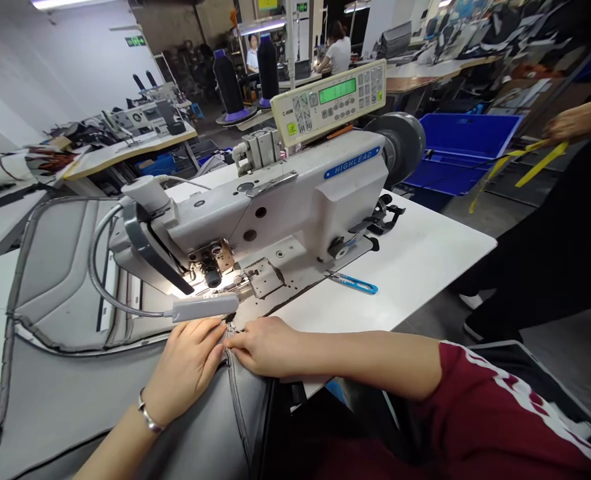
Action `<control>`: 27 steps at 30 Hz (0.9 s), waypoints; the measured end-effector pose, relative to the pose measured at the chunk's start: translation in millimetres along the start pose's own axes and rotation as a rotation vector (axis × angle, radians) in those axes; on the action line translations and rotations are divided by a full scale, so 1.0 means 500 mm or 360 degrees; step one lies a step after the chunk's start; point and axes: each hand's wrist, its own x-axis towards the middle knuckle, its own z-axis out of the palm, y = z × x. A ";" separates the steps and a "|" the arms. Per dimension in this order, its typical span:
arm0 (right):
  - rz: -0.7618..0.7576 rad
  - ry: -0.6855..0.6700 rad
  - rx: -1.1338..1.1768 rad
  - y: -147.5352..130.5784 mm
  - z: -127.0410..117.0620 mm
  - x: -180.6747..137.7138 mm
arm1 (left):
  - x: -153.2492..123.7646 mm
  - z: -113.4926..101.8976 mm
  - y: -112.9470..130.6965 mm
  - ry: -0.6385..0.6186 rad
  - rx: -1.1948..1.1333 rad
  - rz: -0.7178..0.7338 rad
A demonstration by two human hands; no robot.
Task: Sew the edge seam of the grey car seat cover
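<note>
A large grey padded fabric cover point(90, 380) with dark-edged seams lies across the left of the table and over its front edge. My left hand point(188, 360) rests on it, fingers stretched out and thumb apart beside a seam. My right hand point(268, 347) is closed, its thumb and forefinger pinching the seam edge of the same cover. Both hands are just in front of the needle area of a white sewing machine point(285, 193). A small lamp point(203, 309) on a bendable neck hangs just above my fingers and partly hides the material there.
Blue-handled thread snips point(355, 283) lie on the white tabletop point(415, 247), right of the machine. A control panel point(330, 100) tops the machine. Beyond stands a blue crate point(468, 143). At right, another person's hand point(575, 123) holds yellow strips point(540, 163). Thread cones point(228, 87) stand behind.
</note>
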 end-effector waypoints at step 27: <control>-0.0126 0.0057 -0.0097 0.011 0.015 0.001 | 0.058 0.015 -0.055 -0.0602 0.0020 0.0005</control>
